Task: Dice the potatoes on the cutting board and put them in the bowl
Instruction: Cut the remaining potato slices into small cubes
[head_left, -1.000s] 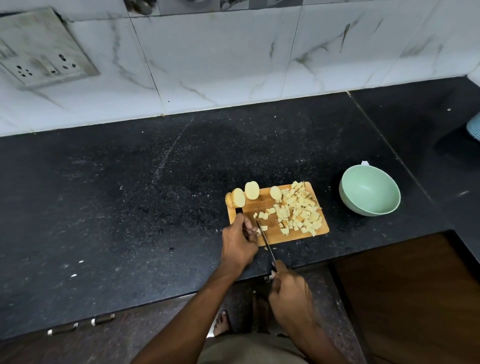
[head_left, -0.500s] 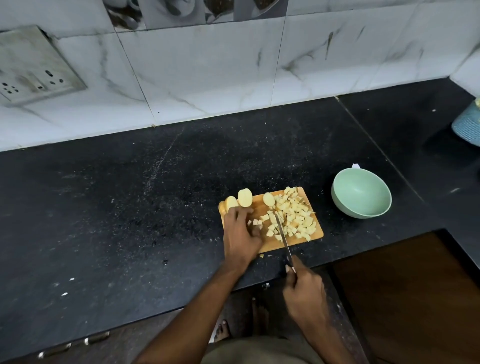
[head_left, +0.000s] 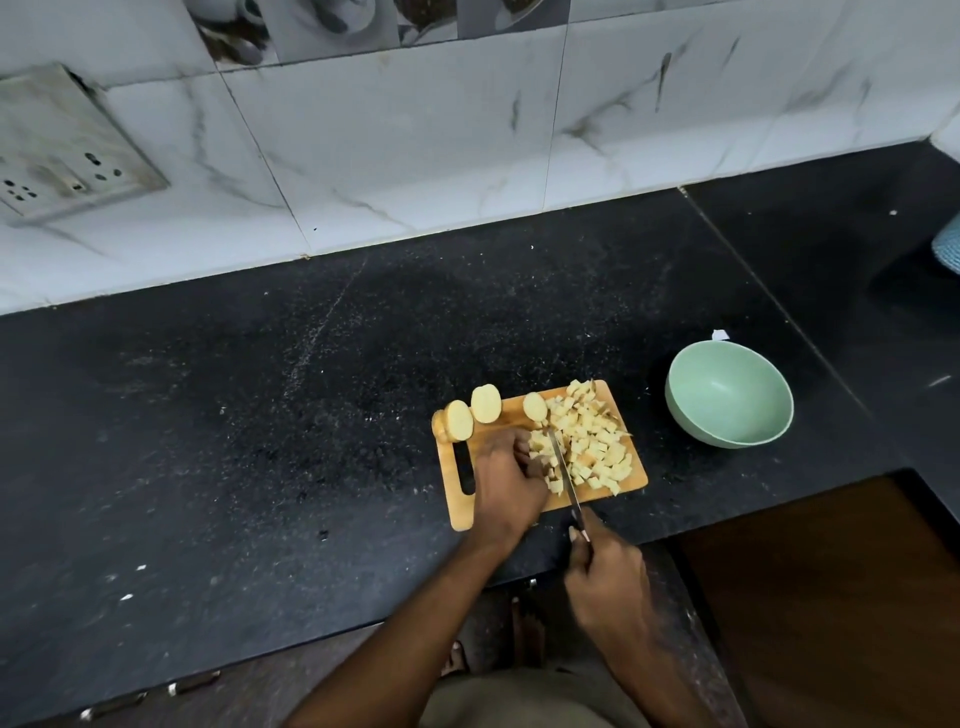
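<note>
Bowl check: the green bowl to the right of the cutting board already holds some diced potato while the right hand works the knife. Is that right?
Not quite. In the head view the green bowl is empty; all the diced potato lies on the cutting board. The rest holds: the bowl sits to the board's right, and the right hand holds the knife.

Pale yellow potato dice (head_left: 587, 447) on a light-brown wooden cutting board (head_left: 460, 512); right of the board a mint-green bowl (head_left: 730, 393); beneath it a speckled black countertop (head_left: 260, 415); behind, grey-veined white marble tiles (head_left: 415, 156).
</note>
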